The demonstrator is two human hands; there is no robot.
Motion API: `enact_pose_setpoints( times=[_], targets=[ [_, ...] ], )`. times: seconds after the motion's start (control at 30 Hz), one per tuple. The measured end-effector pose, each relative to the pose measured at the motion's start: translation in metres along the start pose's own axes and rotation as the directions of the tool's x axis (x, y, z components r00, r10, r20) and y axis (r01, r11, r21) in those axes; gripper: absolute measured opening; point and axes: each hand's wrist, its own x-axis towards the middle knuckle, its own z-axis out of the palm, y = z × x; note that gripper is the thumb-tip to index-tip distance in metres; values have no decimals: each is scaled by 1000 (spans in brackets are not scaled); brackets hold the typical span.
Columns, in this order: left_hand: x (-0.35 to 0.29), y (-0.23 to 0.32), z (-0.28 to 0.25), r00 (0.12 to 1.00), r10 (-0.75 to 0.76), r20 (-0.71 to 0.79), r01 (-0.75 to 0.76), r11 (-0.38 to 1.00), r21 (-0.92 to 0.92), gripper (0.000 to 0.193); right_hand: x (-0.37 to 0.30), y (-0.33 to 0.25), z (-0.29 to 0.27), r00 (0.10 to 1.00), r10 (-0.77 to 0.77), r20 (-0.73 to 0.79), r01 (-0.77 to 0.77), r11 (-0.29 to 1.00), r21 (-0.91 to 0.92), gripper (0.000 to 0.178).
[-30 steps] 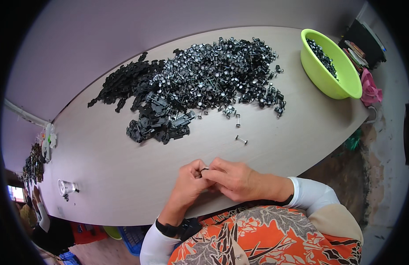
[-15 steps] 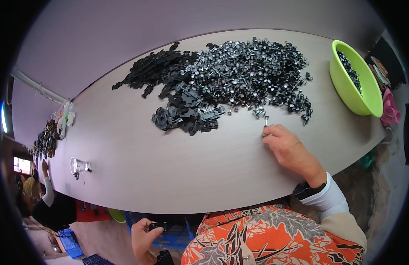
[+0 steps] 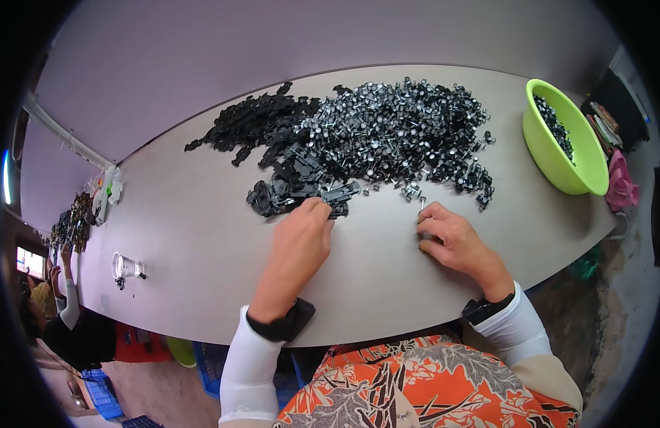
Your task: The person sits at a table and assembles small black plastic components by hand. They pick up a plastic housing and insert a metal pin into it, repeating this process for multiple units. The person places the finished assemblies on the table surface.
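Observation:
My left hand [image 3: 301, 239] reaches to the near edge of a heap of flat black plastic pieces [image 3: 276, 196], which look like small toy-car chassis. Its fingers are bent together against the pieces, and whatever lies between them is hidden. Between thumb and fingers, my right hand [image 3: 454, 239] pinches a small wheel axle [image 3: 422, 205], a thin metal pin with dark round ends, just above the tabletop. Beyond it spreads a big heap of similar wheel axles [image 3: 394, 128], silver and black, with several stray ones at its near edge.
A lime-green basin [image 3: 590, 160] with dark small parts stands at the right. On the left are a clear plastic cup [image 3: 123, 267] and another pile of parts [image 3: 74, 221]. A person [image 3: 66, 328] sits at the table's far left. Blue crates [image 3: 208, 367] stand below the near edge.
My left hand has come up from below the table edge, where it held a black piece, to the chassis heap. My right hand stays near the same spot, the axle still pinched.

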Motion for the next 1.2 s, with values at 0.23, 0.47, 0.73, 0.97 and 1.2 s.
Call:
enact_pose_setpoints(
  times=[0.23, 0.47, 0.73, 0.97, 1.2],
  targets=[
    [-2, 14, 27, 988, -62, 139, 56, 997, 48, 21, -3, 8, 1, 1000, -11, -11, 11, 1000, -13, 18],
    [-13, 27, 16, 992, 6, 124, 8, 994, -111, 28, -5, 8, 1, 998, -67, 3, 67, 997, -44, 21],
    [-10, 30, 5, 976, 55, 213, -34, 994, -103, 21, -4, 4, -1, 999, -50, 7, 50, 998, -32, 21],
    [4, 41, 29, 859, -163, 485, 509, 368, -778, 15, -2, -17, 0, 939, -229, -258, 242, 970, 20, 36],
    [-2, 35, 49, 642, 26, 767, 761, -152, -631, 13, -3, -32, 16, 912, -338, -234, 344, 939, -17, 41]
  ],
)
